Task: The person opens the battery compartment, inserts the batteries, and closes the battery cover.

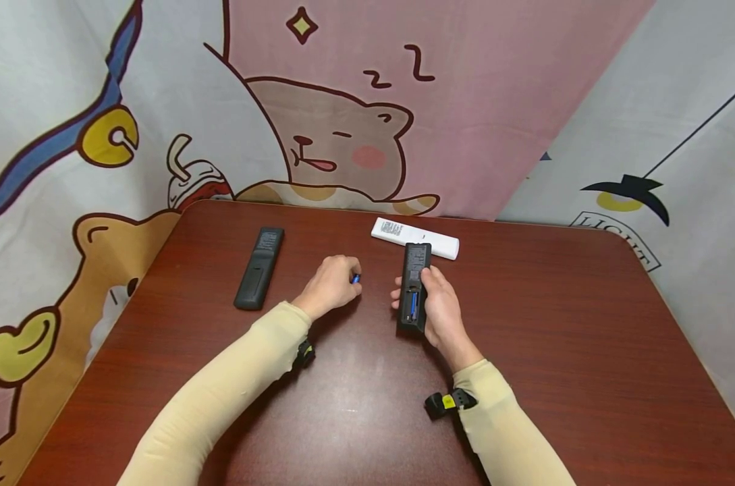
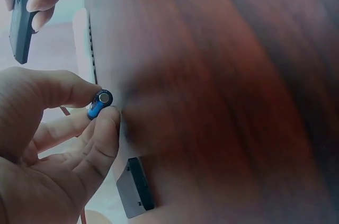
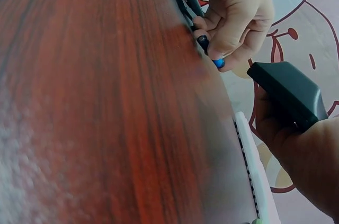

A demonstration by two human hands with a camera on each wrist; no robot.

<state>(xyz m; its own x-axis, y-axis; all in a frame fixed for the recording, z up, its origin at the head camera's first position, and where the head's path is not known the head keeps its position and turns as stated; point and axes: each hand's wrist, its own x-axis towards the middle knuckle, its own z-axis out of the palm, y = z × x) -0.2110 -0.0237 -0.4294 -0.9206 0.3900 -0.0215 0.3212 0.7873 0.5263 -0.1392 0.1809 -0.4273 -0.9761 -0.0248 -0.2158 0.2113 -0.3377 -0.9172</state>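
Observation:
In my right hand (image 1: 445,307) I grip a black remote control (image 1: 415,270) with its back towards me. Its battery compartment is uncovered, and a blue battery (image 1: 414,305) lies in it. My left hand (image 1: 329,285), to the left of that remote, pinches another small blue-and-black battery (image 2: 99,103) between thumb and fingertips; one metal end of it faces the left wrist camera. The right wrist view catches the left hand (image 3: 238,17) from the side, with the remote's dark end (image 3: 288,94) nearby.
A second black remote control (image 1: 260,268) lies back up on the brown table (image 1: 355,418), left of my left hand. Behind the held remote lies a white remote control (image 1: 415,237). A cartoon-printed cloth (image 1: 495,101) hangs along the table's far edge.

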